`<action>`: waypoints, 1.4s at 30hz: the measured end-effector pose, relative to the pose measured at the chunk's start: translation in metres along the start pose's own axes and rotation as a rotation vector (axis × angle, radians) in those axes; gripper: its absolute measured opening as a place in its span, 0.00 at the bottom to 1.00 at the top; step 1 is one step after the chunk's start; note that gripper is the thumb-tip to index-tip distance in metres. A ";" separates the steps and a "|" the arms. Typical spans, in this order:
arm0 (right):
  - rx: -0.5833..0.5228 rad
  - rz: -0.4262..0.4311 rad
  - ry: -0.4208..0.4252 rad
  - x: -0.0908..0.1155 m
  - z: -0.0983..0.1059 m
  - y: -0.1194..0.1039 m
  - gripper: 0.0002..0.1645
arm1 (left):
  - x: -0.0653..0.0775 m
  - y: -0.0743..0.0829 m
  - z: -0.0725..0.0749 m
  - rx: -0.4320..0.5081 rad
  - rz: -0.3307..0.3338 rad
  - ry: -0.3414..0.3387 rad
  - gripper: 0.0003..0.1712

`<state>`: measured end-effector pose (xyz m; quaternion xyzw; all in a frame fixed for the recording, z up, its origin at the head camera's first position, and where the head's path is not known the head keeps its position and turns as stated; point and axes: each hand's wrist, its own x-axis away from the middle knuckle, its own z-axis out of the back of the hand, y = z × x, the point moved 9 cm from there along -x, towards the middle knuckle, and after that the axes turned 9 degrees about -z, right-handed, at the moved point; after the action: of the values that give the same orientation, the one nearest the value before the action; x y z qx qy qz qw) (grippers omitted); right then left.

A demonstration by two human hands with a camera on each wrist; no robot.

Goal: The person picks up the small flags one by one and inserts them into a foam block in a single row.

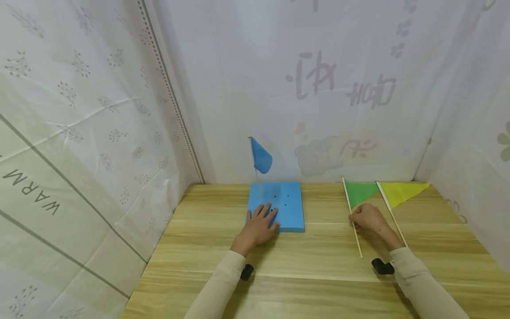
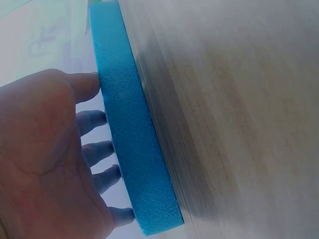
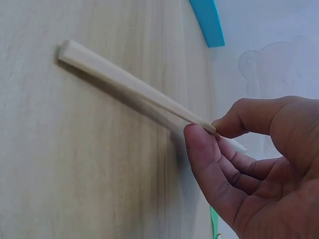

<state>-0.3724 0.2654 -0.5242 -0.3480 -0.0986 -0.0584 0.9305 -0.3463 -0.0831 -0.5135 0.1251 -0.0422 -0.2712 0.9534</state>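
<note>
A blue foam block [image 1: 292, 217] with several small holes lies on the table. My left hand [image 1: 256, 228] rests on its near left part, fingers spread; in the left wrist view the fingertips [image 2: 102, 118] touch the block's top face. A blue flag [image 1: 260, 156] stands in the block's far left, tilted slightly. To the right, my right hand [image 1: 368, 218] pinches the wooden stick of a green flag [image 1: 358, 193] between thumb and index finger. The right wrist view shows the stick [image 3: 124, 79] slanting close over the tabletop. A yellow flag [image 1: 402, 193] lies just right of that hand.
The wooden table [image 1: 318, 297] meets a patterned curtain [image 1: 247, 88] at the back, with more curtain on both sides. A black object sits beneath each wrist, the right one [image 1: 382, 266] larger in view.
</note>
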 end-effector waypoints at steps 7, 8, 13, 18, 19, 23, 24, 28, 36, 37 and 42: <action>-0.026 0.041 0.016 0.003 0.004 -0.011 0.13 | 0.000 0.000 0.000 0.001 0.000 0.004 0.35; -0.027 0.042 0.019 0.003 0.005 -0.012 0.12 | 0.000 0.000 0.000 0.002 0.000 0.005 0.36; -0.025 0.052 0.029 0.002 0.008 -0.017 0.12 | 0.001 0.000 0.001 0.011 -0.002 0.009 0.35; -0.085 0.065 0.026 0.001 0.010 -0.023 0.13 | 0.001 0.001 0.002 0.007 -0.004 0.012 0.35; -0.095 0.068 0.024 0.001 0.011 -0.025 0.13 | 0.001 0.001 0.002 0.006 -0.004 0.011 0.35; -0.127 0.072 0.029 0.002 0.012 -0.030 0.12 | 0.001 0.001 0.001 0.004 -0.004 0.010 0.35; -0.133 0.073 0.032 0.002 0.012 -0.031 0.12 | 0.001 0.000 0.001 0.004 -0.004 0.010 0.35; -0.174 0.078 0.028 0.002 0.013 -0.037 0.11 | 0.001 0.000 0.000 0.003 -0.007 0.013 0.35; -0.206 0.080 0.032 0.001 0.016 -0.047 0.12 | 0.001 0.000 0.000 0.001 -0.009 0.016 0.35; -0.210 0.082 0.033 0.002 0.017 -0.049 0.12 | 0.001 0.000 0.000 0.003 -0.008 0.015 0.35; -0.218 0.093 0.046 0.001 0.019 -0.060 0.12 | 0.002 0.000 0.000 0.006 -0.005 0.013 0.35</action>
<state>-0.3848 0.2331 -0.4720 -0.4499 -0.0542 -0.0333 0.8908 -0.3446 -0.0841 -0.5136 0.1299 -0.0367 -0.2725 0.9526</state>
